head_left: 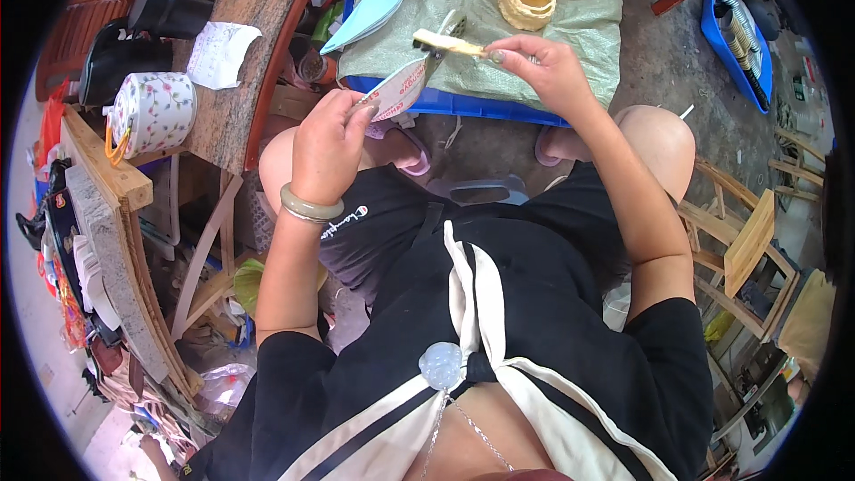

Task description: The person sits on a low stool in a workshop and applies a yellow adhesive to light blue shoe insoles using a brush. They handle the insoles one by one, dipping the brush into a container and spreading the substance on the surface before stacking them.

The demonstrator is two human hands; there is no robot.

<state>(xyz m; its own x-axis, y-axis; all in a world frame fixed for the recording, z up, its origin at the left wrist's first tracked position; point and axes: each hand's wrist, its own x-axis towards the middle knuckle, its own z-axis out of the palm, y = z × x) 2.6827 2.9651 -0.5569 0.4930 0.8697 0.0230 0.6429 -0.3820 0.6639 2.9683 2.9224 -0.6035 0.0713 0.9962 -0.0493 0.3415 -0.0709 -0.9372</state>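
My left hand pinches the near end of a white insole-shaped piece with red print, holding it tilted above a pale green woven sheet. In my right hand is a small brush with a yellowed, crusted handle and dark bristles at its left end. The brush crosses over the far part of the piece; I cannot tell whether the bristles touch it. Beyond lies a fanned stack of light blue insole-shaped pieces. A cream container with a round, crusted mouth stands at the far right of the sheet.
A brown-topped table at the left bears a floral lidded pot, a paper and dark containers. At the far right sits a blue crate. Wooden frames stand right of my knee.
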